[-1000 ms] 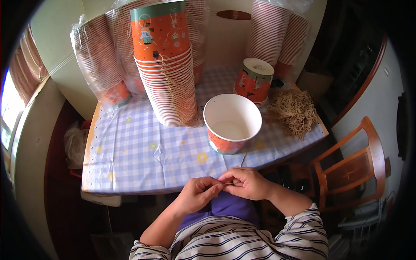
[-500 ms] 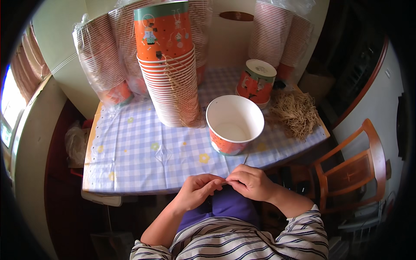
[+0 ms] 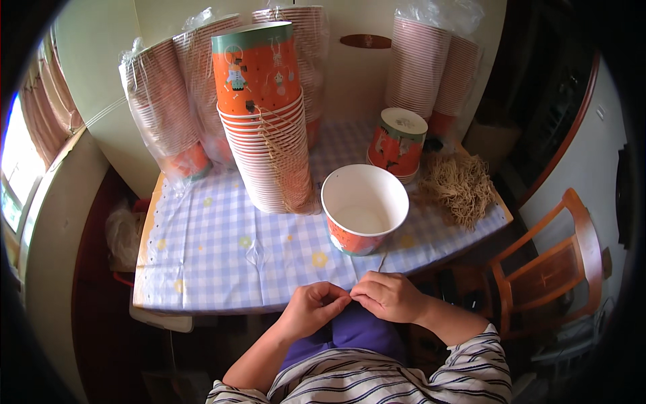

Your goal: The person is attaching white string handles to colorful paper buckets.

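At the table's front edge my left hand (image 3: 313,309) and my right hand (image 3: 388,297) meet, thumbs and fingertips pinched together. A thin tan cord (image 3: 383,261) sticks up behind my right hand; the part between the fingertips is too small to make out. Just beyond them stands an open white-lined paper bucket (image 3: 365,202), orange outside, upright with nothing seen inside. Left of it rises a tall stack of nested paper buckets (image 3: 264,158), the top one upside down, with tan cords hanging down its side.
A tangled heap of tan cords (image 3: 459,188) lies at the right of the checked tablecloth (image 3: 222,259). Behind the bucket is an upturned orange bucket (image 3: 397,145). Bagged bucket stacks (image 3: 161,101) line the back. A wooden chair (image 3: 548,269) stands at the right.
The view has tilted slightly, so everything sits lower in the picture. My hands stay pinched together, with the fingers shifted a little. The buckets have not moved on the table.
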`<action>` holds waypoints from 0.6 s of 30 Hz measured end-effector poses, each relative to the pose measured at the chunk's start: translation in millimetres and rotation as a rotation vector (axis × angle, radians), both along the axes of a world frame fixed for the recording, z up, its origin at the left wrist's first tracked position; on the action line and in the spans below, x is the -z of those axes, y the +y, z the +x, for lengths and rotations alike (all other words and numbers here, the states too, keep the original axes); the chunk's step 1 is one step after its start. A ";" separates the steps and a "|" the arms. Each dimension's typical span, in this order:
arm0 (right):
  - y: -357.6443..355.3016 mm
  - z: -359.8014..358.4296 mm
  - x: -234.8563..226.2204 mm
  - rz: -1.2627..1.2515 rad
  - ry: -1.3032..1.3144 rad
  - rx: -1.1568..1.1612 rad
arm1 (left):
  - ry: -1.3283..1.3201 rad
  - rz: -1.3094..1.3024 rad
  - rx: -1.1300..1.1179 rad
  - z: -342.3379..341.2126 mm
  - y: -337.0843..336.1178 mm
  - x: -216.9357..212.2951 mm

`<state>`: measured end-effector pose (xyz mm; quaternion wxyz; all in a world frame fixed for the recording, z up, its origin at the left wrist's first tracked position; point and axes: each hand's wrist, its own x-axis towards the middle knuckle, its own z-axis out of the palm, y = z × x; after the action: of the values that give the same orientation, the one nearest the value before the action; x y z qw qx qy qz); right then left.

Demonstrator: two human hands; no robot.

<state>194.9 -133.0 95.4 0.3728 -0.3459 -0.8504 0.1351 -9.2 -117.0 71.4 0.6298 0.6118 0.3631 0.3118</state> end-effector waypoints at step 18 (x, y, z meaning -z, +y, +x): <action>-1.2 3.7 -8.8 -0.007 0.012 -0.021 | 0.148 1.078 -0.085 8.5 5.3 -15.1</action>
<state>198.6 -134.2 104.2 0.3752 -0.3376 -0.8512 0.1439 -0.7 -111.7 86.5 0.1868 0.8529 0.2196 0.4352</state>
